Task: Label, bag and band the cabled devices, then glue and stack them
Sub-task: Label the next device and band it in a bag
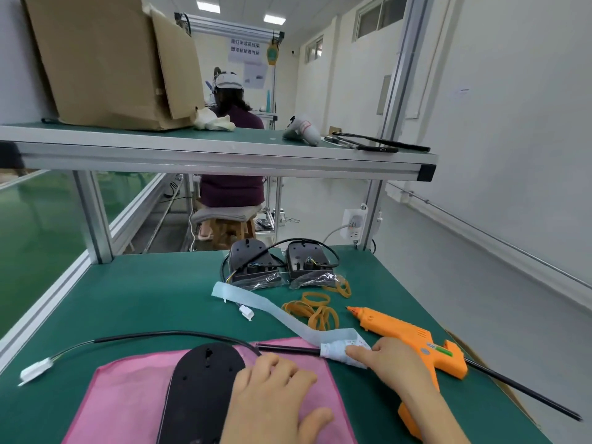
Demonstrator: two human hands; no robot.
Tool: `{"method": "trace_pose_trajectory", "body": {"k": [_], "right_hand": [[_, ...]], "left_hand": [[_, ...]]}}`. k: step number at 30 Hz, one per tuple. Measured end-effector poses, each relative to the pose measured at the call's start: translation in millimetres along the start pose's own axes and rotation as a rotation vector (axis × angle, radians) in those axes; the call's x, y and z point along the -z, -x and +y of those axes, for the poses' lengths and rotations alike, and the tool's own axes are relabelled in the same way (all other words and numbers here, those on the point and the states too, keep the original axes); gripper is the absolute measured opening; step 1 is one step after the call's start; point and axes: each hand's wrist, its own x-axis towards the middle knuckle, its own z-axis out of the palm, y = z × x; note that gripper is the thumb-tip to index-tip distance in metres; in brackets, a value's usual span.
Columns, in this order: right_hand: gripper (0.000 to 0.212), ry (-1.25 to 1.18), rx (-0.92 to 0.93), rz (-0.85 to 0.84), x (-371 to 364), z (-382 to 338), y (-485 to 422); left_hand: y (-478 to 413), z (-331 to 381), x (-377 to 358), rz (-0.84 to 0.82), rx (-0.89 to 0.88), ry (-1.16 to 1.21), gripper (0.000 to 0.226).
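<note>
1. Two hands showed in the head view, both low at the near edge of the green bench [144,299].
2. Your left hand [275,392] lay on the right edge of the black device [201,389], fingers bent over it. The device lay flat on a pink sheet [128,398].
3. Your right hand [394,363] pinched a white label [339,350] wrapped round the black cable [288,348], just right of the device. A pale backing strip [272,309] trailed away from the label.
4. Just beyond your right hand lay the orange glue gun [407,334], with loose rubber bands [317,310] between it and the strip.
5. Well apart from both hands, two bagged devices [253,264] sat side by side at the far edge.
6. At far left, the cable ended in a white connector [35,370].
</note>
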Motion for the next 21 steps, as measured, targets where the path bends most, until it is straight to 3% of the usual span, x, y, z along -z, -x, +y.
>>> {"method": "trace_pose_trajectory", "body": {"k": [6,12,14,16,21], "right_hand": [[0.034,-0.103,0.025,0.034,-6,6,-8],[0.019,-0.412,0.142,0.027,-10,13,-3],[0.015,-0.498,0.168,0.010,-10,15,0],[0.014,-0.550,0.179,-0.005,-10,17,2],[0.012,-0.573,0.213,-0.053,-8,22,7]], "left_hand": [[4,5,-10,-0.099,-0.028,0.020,0.038],[-10,18,-3,-0.418,-0.051,-0.006,0.031],[-19,20,-11,-0.495,-0.070,0.018,0.039],[-29,24,-15,-0.678,-0.030,0.004,0.040],[-57,24,-13,-0.500,0.182,0.083,0.026]]}}
